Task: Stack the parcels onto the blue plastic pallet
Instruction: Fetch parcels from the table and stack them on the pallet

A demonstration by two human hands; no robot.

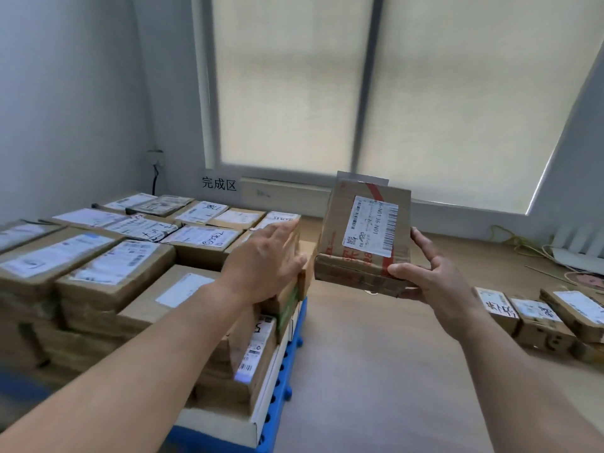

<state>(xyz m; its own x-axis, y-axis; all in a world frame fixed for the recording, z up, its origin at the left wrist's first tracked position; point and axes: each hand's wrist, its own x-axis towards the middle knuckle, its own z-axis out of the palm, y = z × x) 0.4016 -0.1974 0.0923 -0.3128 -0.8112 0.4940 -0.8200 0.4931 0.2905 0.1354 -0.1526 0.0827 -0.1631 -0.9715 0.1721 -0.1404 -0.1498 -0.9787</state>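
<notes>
Right hand (438,282) pinches a box (362,230) between thumb and fingers; left hand (264,263), fingers pressed together, lies against stacked parcels (137,273)

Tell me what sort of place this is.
Probably a small parcel-sorting room, not a full warehouse: labelled parcels stacked on a blue plastic pallet, a wall sign reading 完成区 (finished area), and more parcels on the floor at right.

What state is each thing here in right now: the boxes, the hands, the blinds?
Held parcel: in the air, tilted, taped shut.
Right hand: grips the held parcel.
Left hand: fingers straight, touching a stacked parcel.
Pallet: loaded with layered parcels.
Floor parcels: lying on the floor, right side.
Blinds: pulled down.
</notes>
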